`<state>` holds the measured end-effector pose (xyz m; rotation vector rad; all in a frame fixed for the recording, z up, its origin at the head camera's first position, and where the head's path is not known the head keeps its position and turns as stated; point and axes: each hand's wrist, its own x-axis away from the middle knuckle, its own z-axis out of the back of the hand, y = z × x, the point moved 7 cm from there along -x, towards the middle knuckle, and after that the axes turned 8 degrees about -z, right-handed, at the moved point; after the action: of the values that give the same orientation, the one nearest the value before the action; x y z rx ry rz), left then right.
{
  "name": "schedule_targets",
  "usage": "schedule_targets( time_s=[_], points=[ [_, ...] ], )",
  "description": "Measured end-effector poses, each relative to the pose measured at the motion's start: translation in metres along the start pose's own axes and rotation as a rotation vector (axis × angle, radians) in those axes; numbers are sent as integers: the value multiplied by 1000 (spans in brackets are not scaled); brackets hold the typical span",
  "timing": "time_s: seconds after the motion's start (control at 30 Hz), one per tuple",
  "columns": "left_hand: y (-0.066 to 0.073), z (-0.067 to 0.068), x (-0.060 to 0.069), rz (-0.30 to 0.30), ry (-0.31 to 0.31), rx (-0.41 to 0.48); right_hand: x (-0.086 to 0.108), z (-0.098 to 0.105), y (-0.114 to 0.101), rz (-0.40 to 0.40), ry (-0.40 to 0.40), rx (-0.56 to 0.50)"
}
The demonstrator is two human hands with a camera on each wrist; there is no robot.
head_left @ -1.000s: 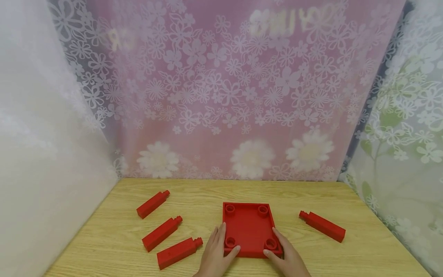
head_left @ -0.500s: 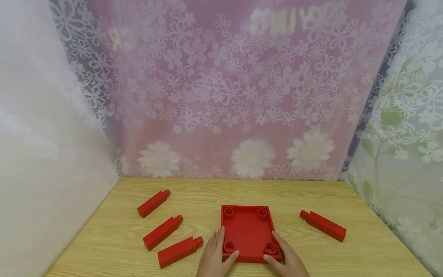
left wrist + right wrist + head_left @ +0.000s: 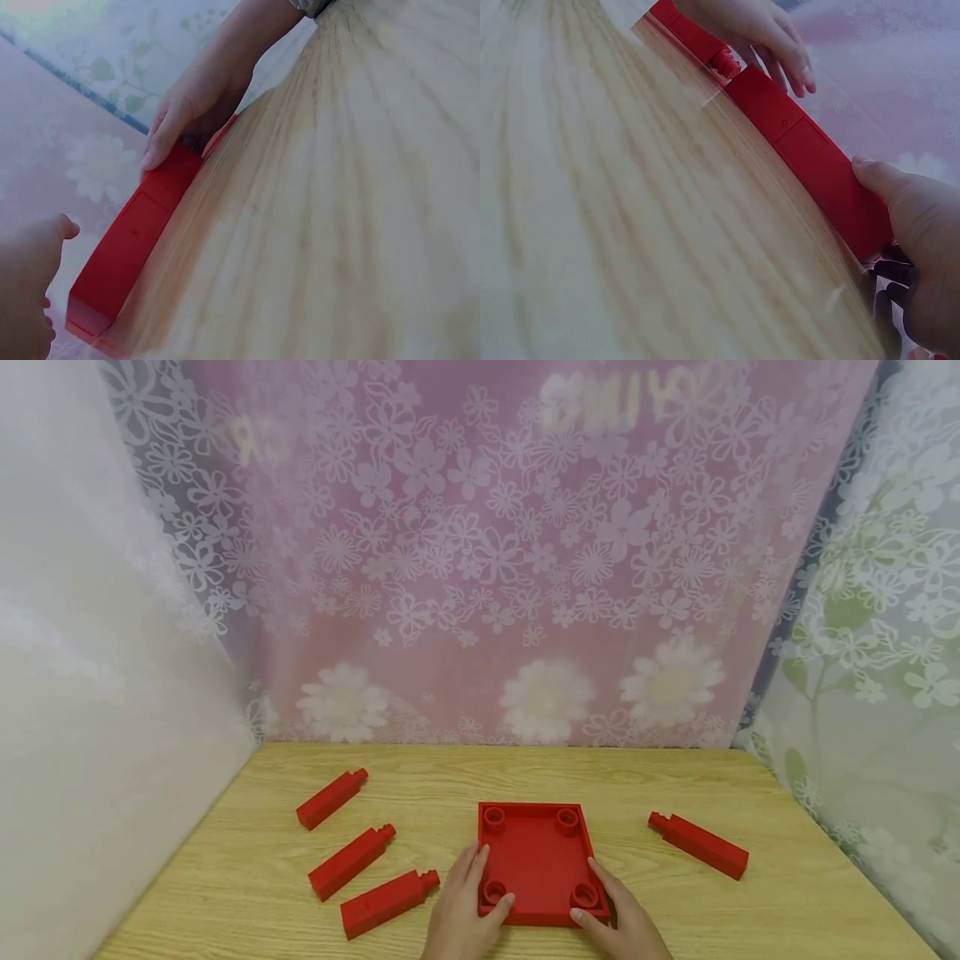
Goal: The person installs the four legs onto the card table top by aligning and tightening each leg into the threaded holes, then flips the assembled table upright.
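Note:
A red square panel (image 3: 534, 860) with a raised rim and a round socket in each corner lies on the table, sockets up. My right hand (image 3: 624, 918) grips its near right corner, thumb on the front wall and fingers along the right side. My left hand (image 3: 467, 906) is at the near left corner, fingers by the left edge and thumb over the front. In the right wrist view the fingers of the left hand (image 3: 761, 37) hang loosely behind the panel (image 3: 810, 161); the left wrist view shows its thumb held off the panel (image 3: 135, 232).
Red square sticks with notched round ends lie about: a far one (image 3: 332, 799), a middle one (image 3: 352, 862) and a near one (image 3: 389, 904) on the left, and another (image 3: 699, 846) on the right. Flowered curtains (image 3: 495, 568) stand behind the wooden table (image 3: 420, 777).
The panel has shifted slightly toward me and a little left between the first frame and now. The left hand's fingers have loosened a little at its edge. The sticks stay put.

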<state>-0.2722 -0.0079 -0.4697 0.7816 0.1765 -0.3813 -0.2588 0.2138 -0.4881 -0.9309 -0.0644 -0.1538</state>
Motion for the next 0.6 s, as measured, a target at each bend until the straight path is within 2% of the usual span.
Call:
schedule_targets(
  time_s=[0.13,0.27,0.43,0.6],
  points=[
    [3,20,2,-46,86,34,1,-2,-1,-6,-10,-5],
    [-3,43,5,-114,138,37,1,-2,-1,-13,-14,3],
    [-16,72,10,-190,129,-23,0,-1,0,-12,-13,-1],
    [-35,98,21,-216,122,-46,1,0,0,-16,-11,6]
  ],
)
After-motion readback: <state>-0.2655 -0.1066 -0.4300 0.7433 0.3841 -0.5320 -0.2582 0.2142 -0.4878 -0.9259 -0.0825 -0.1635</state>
